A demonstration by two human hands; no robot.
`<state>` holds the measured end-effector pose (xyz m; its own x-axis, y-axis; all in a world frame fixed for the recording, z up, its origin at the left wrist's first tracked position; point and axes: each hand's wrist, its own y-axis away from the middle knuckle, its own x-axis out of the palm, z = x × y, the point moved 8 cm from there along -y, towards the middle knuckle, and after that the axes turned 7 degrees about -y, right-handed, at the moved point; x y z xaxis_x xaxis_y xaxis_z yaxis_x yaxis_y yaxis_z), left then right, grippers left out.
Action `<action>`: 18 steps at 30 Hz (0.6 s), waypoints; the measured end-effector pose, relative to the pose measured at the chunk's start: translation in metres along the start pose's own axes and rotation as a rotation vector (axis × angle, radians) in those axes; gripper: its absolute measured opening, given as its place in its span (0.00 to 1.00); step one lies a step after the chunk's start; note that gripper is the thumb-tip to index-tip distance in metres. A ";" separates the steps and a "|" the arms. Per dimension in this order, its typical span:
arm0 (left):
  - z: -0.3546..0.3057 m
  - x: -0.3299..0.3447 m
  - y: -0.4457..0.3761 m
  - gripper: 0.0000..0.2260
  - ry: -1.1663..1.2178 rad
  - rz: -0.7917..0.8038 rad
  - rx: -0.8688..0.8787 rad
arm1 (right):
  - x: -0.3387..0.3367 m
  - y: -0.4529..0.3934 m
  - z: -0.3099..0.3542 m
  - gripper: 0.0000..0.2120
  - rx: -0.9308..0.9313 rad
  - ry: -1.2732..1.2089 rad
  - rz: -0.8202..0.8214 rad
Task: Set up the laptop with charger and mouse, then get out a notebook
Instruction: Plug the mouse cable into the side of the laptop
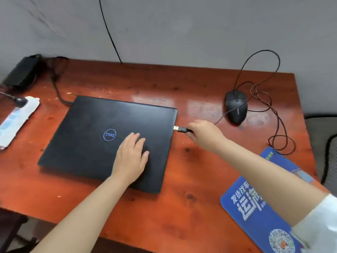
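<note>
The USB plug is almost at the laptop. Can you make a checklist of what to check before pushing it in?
1. USB plug held firmly in the right hand: ok.
2. Metal end points at the laptop side: ok.
3. Plug lined up with a port: cannot tell, the ports are hidden.
4. Left hand flat on the lid, steadying it: ok.
5. Mouse cable slack, not snagged: ok.
6. Charger cable reaches the laptop's back corner: ok; whether it is plugged in, cannot tell.

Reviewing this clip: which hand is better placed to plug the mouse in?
Right. The right hand already holds the USB plug just off the laptop edge; the left hand lies flat on the lid.
</note>
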<state>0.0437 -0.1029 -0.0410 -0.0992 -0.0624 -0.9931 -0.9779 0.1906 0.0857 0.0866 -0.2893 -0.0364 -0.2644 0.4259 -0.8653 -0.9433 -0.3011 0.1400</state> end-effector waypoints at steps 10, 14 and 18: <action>-0.001 0.014 -0.015 0.22 0.008 0.035 0.066 | 0.012 -0.022 -0.025 0.10 0.209 -0.017 -0.096; 0.003 0.015 -0.016 0.22 0.004 0.057 0.048 | 0.015 -0.025 -0.030 0.11 0.205 0.004 -0.061; 0.001 0.016 -0.016 0.21 0.009 0.085 0.049 | 0.020 -0.023 -0.029 0.12 0.189 -0.042 -0.064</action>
<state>0.0583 -0.1059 -0.0587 -0.1833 -0.0525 -0.9817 -0.9558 0.2430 0.1655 0.1089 -0.2988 -0.0713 -0.2073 0.4752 -0.8551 -0.9782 -0.1088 0.1767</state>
